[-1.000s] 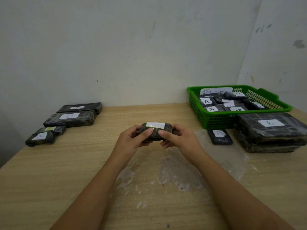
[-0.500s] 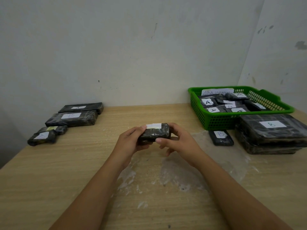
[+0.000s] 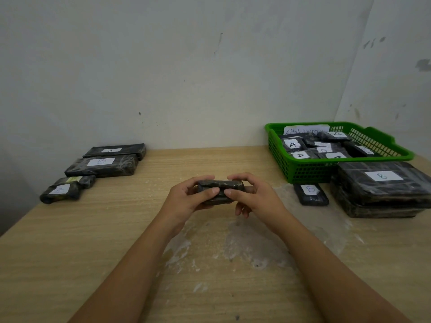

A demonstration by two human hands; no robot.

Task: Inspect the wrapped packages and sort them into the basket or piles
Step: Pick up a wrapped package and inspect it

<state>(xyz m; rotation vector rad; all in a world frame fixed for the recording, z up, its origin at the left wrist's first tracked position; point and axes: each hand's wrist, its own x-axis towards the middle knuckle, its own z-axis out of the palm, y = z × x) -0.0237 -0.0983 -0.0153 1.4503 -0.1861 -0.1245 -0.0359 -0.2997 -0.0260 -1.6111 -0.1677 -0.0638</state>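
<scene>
Both forearms reach forward over the table, the left hand and right hand gripping opposite ends of a small black wrapped package, thumbs nearest, held just above the tabletop.

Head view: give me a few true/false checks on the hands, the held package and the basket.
1. Both hands hold one package above the table. True: left hand, right hand.
2. The green basket sits at the table's left edge. False: it stands far right.
3. The basket has packages in it. True.
4. The held package's label faces the camera, readable. False: only a white sliver shows at its top edge.
5. The small package in front of the basket reads A. False: it reads B.
</scene>
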